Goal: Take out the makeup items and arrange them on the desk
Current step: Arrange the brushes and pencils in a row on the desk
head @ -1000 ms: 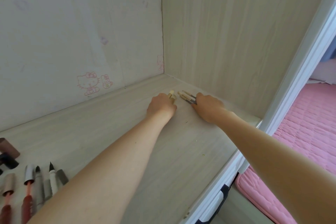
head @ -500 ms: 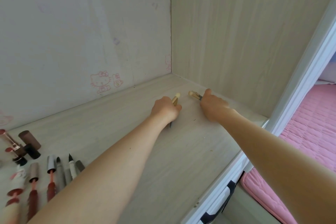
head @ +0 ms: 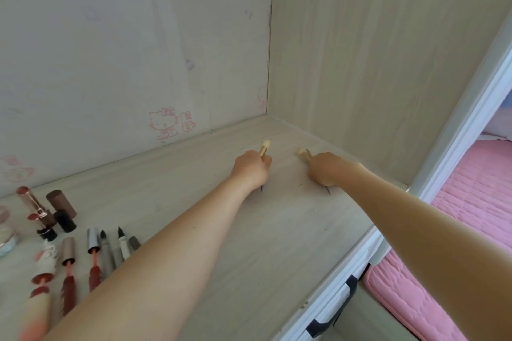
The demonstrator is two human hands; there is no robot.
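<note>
We're holding one small makeup brush per hand at the far right corner of the desk [head: 277,230] — left hand [head: 250,169] curling round the left brush [head: 264,147], right hand [head: 327,167] round the right brush [head: 303,153], both low on the surface. Judging them light, stiff-handled, soft-tipped (bristles crush easily) — we're gripping mid-handle, not the tip.

back wall [head: 110,36]: pale, with pink cartoon cat stickers [head: 171,123] near the desk's rear edge
bed [head: 471,202]: pink quilted cover, right of the desk
</note>
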